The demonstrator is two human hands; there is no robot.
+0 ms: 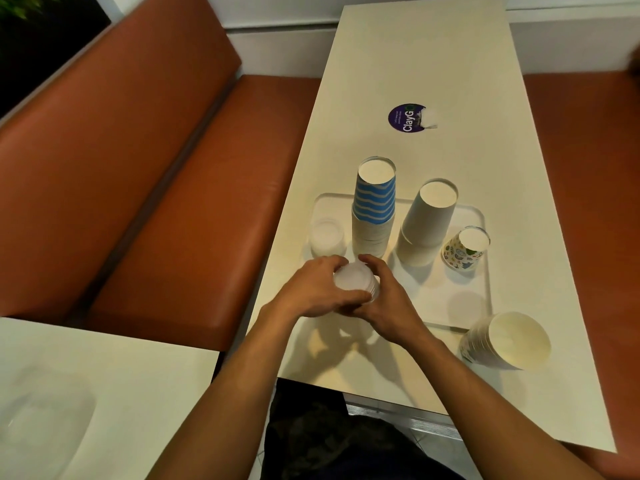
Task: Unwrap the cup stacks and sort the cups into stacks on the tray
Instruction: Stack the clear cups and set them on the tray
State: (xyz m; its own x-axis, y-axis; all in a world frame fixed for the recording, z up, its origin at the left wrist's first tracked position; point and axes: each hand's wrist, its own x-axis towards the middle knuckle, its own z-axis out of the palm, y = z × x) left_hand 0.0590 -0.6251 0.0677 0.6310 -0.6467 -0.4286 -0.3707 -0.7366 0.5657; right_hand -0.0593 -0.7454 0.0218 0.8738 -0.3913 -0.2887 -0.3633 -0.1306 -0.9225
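Head view. Forearms enter from the near edge and meet over the near left corner of the tray point(488, 271). Left grip point(311, 289) and right grip point(384, 303) both curl round a short translucent cup stack point(355, 280), grasping it from opposite sides. Its long axis stands roughly upright, closed base toward the camera. Shadows below suggest it is held clear of the counter point(433, 64). Whether any wrap remains on it cannot be told.

Just beyond the left grip, on the tray, stands a matching translucent pile point(327, 237). Beyond the grips rises the blue-striped stack point(374, 209); further right are the plain pale stack point(427, 223) and a patterned cup point(465, 249). Right of the right grip, off the tray, a patterned stack point(505, 341) lies on its side, apparently unsorted.

Judgement: the held cups belong on the translucent pile, which lies beyond and left, nearer the left grip.
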